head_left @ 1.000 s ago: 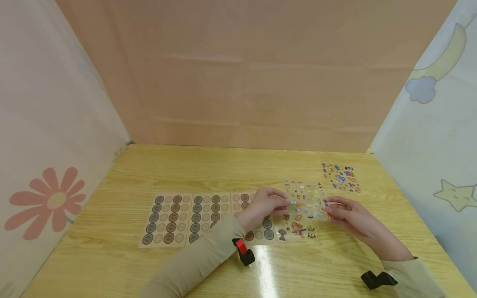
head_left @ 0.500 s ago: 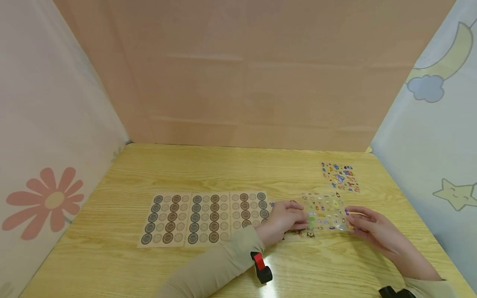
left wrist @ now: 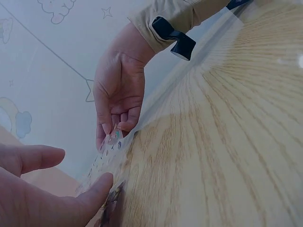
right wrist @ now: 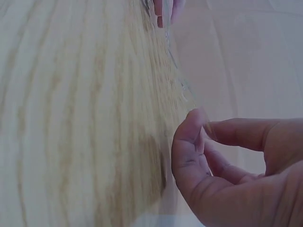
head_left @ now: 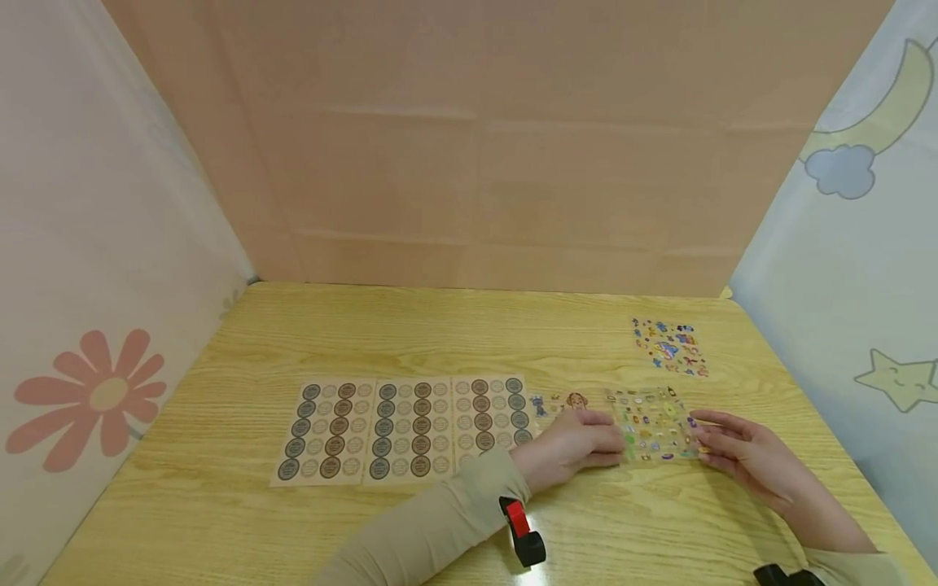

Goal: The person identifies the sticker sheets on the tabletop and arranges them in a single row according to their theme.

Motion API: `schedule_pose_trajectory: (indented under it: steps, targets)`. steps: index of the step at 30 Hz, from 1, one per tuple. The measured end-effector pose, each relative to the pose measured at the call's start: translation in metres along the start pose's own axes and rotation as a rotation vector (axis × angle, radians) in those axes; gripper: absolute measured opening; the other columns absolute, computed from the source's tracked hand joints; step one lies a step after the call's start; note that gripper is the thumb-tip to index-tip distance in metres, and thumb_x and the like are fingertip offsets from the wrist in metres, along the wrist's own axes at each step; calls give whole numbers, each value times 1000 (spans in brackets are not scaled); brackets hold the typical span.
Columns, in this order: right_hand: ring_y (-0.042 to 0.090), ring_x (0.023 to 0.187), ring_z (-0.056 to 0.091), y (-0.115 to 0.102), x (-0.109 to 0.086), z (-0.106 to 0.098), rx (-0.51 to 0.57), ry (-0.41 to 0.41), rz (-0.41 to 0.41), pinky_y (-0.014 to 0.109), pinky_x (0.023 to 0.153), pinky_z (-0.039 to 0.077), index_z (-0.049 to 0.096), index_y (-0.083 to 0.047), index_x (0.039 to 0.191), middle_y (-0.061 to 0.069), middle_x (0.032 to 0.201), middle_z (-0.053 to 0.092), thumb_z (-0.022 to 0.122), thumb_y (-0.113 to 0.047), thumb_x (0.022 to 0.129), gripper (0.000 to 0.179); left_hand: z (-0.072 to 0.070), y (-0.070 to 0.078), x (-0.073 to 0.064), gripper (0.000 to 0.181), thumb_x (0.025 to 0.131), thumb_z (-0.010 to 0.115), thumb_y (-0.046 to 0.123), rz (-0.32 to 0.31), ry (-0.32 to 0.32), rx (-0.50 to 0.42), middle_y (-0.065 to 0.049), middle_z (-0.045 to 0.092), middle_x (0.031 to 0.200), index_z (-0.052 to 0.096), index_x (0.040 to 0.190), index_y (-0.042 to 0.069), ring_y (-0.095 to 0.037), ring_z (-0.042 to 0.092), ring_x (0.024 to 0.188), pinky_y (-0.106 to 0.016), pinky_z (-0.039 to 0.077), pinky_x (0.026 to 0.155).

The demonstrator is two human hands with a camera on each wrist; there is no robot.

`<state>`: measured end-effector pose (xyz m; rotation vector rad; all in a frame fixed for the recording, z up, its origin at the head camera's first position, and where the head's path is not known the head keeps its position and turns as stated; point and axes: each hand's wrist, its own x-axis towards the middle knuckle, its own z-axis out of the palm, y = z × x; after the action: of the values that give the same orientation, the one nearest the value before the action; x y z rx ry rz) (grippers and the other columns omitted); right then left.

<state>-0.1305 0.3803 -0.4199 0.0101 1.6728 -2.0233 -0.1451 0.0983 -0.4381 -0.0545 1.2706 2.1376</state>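
Note:
A clear sticker sheet [head_left: 648, 423] with small colourful pictures lies between the two hands in the head view. My right hand [head_left: 747, 452] pinches its right edge between thumb and fingers, as the right wrist view shows at the thumb [right wrist: 236, 131]. My left hand [head_left: 575, 443] is at the sheet's left edge, fingertips overlapping it. In the left wrist view its thumb [left wrist: 97, 196] and index finger stand apart, with the sheet beyond them. A second clear sheet with cartoon figures [head_left: 576, 400] shows partly from behind the left hand, which hides the rest.
Three paper sheets of round brown stickers, the left one [head_left: 318, 435] among them, lie side by side on the wooden table [head_left: 440, 334]. Another colourful sticker sheet [head_left: 670, 348] lies at the back right. Fabric walls enclose the table's back and sides.
Both hands have moved right and slightly toward the person with the clear sheet. More of the cartoon sheet's top edge now shows beside the left hand.

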Motion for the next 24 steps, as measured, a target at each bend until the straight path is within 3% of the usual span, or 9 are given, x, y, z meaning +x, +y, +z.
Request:
schedule_pose_trajectory:
  steps: [5, 12, 16, 20, 24]
  targets:
    - [10, 100, 60, 1, -2, -1, -15, 6, -13, 28, 85, 54, 64, -26, 117, -5, 113, 60, 42, -4, 102, 35, 2, -1, -1, 49, 84, 58, -14, -11, -17, 6, -19, 59, 105, 42, 131, -14, -34, 63, 99, -38, 53, 89]
    - [6, 103, 61, 2, -3, -1, -51, 62, -22, 29, 87, 54, 66, -24, 113, -14, 113, 62, 42, -5, 102, 33, 11, 0, -2, 53, 82, 68, -8, -6, 50, 94, -21, 55, 120, 46, 131, -12, -30, 64, 98, -35, 55, 85]
    - [9, 99, 63, 2, -5, 0, -55, 103, -18, 29, 85, 55, 69, -23, 111, -13, 111, 64, 43, -6, 103, 32, 15, 0, -4, 52, 82, 69, -6, 25, 74, 151, -20, 54, 123, 48, 129, -11, -29, 63, 101, -34, 55, 85]
    - [13, 98, 64, 2, -8, 0, -6, 93, -19, 29, 85, 55, 70, -23, 109, -9, 110, 66, 41, -5, 103, 35, 17, -1, -6, 52, 81, 72, -2, 57, 109, 223, -14, 56, 121, 52, 128, -7, -25, 63, 98, -33, 56, 83]
    - [14, 99, 64, 3, -10, -1, 29, 62, -14, 30, 87, 54, 70, -20, 110, -7, 111, 66, 39, -5, 103, 35, 19, -1, -7, 51, 80, 73, -3, 56, 115, 217, -14, 57, 120, 54, 126, -7, -26, 63, 98, -34, 55, 84]
